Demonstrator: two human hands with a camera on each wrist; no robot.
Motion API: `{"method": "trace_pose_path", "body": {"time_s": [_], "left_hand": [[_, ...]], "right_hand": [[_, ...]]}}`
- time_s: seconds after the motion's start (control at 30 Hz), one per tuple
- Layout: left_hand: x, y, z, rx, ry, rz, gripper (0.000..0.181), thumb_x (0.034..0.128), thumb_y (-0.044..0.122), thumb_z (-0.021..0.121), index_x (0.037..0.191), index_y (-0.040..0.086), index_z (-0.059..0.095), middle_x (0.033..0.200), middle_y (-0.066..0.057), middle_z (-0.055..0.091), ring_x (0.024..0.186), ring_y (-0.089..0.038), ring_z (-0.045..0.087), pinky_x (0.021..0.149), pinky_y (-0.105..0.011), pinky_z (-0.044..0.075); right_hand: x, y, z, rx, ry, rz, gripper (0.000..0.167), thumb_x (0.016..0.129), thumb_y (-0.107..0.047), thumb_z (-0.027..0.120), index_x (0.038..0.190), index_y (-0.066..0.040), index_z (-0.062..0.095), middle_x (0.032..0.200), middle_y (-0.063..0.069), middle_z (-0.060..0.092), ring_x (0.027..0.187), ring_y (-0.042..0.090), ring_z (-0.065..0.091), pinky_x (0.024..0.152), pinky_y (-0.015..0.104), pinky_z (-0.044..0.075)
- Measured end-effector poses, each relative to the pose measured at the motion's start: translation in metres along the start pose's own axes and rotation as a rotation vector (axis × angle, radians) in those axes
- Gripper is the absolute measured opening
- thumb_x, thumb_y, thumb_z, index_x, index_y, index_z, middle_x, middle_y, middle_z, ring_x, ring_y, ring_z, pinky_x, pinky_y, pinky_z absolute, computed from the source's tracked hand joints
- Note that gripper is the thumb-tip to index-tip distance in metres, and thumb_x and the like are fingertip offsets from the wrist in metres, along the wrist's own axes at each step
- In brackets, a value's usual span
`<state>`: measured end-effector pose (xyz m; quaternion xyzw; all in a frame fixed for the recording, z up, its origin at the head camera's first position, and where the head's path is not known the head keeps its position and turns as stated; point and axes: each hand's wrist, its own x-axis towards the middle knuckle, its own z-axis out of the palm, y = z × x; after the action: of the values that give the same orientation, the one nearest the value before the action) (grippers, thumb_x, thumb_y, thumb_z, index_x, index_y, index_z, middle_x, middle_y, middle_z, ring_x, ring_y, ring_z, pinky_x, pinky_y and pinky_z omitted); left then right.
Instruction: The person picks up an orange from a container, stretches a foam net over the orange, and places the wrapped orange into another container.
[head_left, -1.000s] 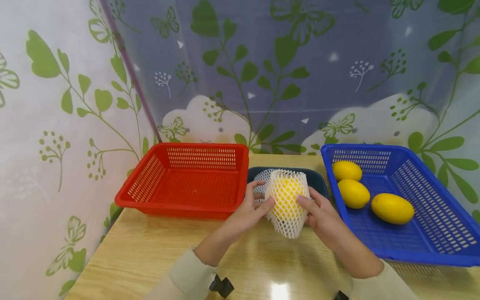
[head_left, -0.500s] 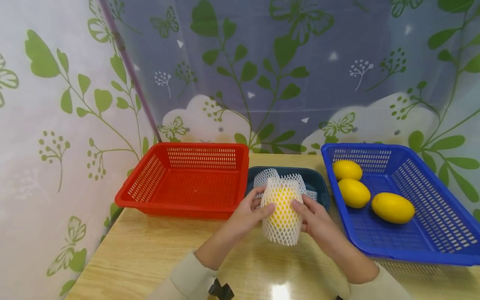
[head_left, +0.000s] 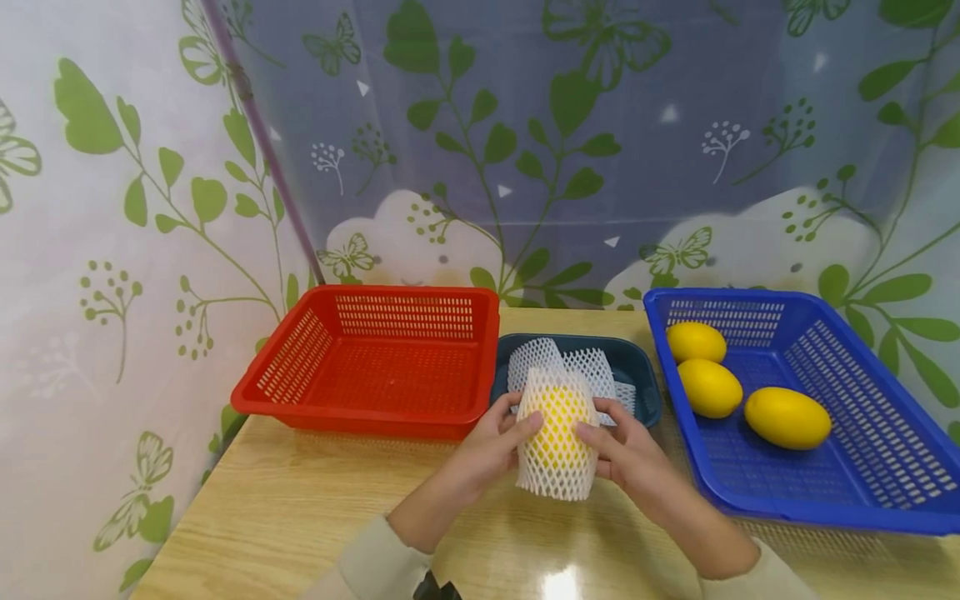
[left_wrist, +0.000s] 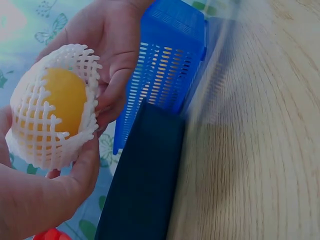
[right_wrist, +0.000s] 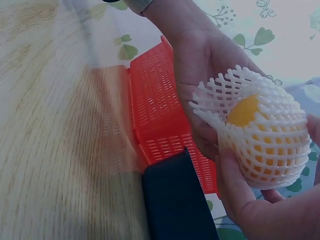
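Gripping a yellow fruit inside a white foam net, the left hand and right hand are holding it from either side above the worktop, near a dark teal tray. The fruit is showing bare at the net's open end. The tray is holding more foam nets and sitting between a red basket and a blue basket with three yellow fruits.

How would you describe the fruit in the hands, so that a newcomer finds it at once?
On the table, find the dark tray between the red basket and the blue basket. At its near side, the left hand and right hand hold a yellow fruit. Unlike the three bare ones in the blue basket, it wears a white net.
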<state>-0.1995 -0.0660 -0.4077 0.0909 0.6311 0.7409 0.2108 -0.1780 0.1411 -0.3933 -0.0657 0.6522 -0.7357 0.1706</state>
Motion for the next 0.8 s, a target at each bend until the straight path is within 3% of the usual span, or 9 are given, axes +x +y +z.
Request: {"method": "trace_pose_path", "body": {"time_s": [0.27, 0.4, 0.53, 0.67, 0.8], "left_hand": [[0.0, 0.003, 0.005, 0.03, -0.005, -0.011, 0.057, 0.0962, 0.03, 0.06, 0.138, 0.01, 0.028, 0.117, -0.017, 0.057, 0.095, -0.02, 0.063, 0.092, -0.036, 0.051], [0.002, 0.006, 0.011, 0.047, 0.033, -0.06, 0.06, 0.0935, 0.033, 0.064, 0.135, 0.014, 0.026, 0.115, -0.016, 0.054, 0.091, -0.021, 0.063, 0.084, -0.035, 0.054], [0.003, 0.008, 0.017, 0.123, 0.078, -0.115, 0.065, 0.089, 0.035, 0.07, 0.133, 0.017, 0.025, 0.112, -0.013, 0.052, 0.09, -0.022, 0.061, 0.081, -0.034, 0.052], [0.002, 0.008, 0.021, 0.181, 0.095, -0.136, 0.066, 0.0866, 0.035, 0.072, 0.13, 0.018, 0.025, 0.107, -0.012, 0.055, 0.091, -0.023, 0.059, 0.082, -0.033, 0.048], [0.002, 0.007, 0.022, 0.199, 0.103, -0.135, 0.064, 0.0864, 0.034, 0.073, 0.128, 0.017, 0.026, 0.104, -0.012, 0.055, 0.091, -0.023, 0.058, 0.082, -0.033, 0.047]], "right_hand": [[-0.001, 0.004, 0.0, 0.079, -0.069, -0.028, 0.049, 0.101, -0.018, 0.046, 0.139, 0.003, 0.023, 0.106, 0.004, 0.061, 0.09, 0.017, 0.066, 0.082, 0.032, 0.056], [-0.001, 0.009, -0.001, 0.121, -0.114, -0.059, 0.046, 0.101, -0.018, 0.039, 0.14, 0.003, 0.026, 0.105, 0.0, 0.063, 0.09, 0.014, 0.065, 0.08, 0.03, 0.055], [0.0, 0.016, -0.003, 0.156, -0.185, -0.076, 0.039, 0.1, -0.017, 0.027, 0.136, -0.007, 0.037, 0.107, -0.004, 0.063, 0.095, 0.01, 0.062, 0.083, 0.027, 0.052], [0.001, 0.022, -0.003, 0.214, -0.259, -0.082, 0.037, 0.098, -0.016, 0.019, 0.12, -0.018, 0.049, 0.106, -0.006, 0.062, 0.097, 0.009, 0.059, 0.084, 0.026, 0.05], [0.0, 0.023, -0.002, 0.24, -0.276, -0.082, 0.038, 0.097, -0.015, 0.018, 0.114, -0.019, 0.052, 0.104, -0.006, 0.062, 0.096, 0.009, 0.058, 0.082, 0.025, 0.05]]}}
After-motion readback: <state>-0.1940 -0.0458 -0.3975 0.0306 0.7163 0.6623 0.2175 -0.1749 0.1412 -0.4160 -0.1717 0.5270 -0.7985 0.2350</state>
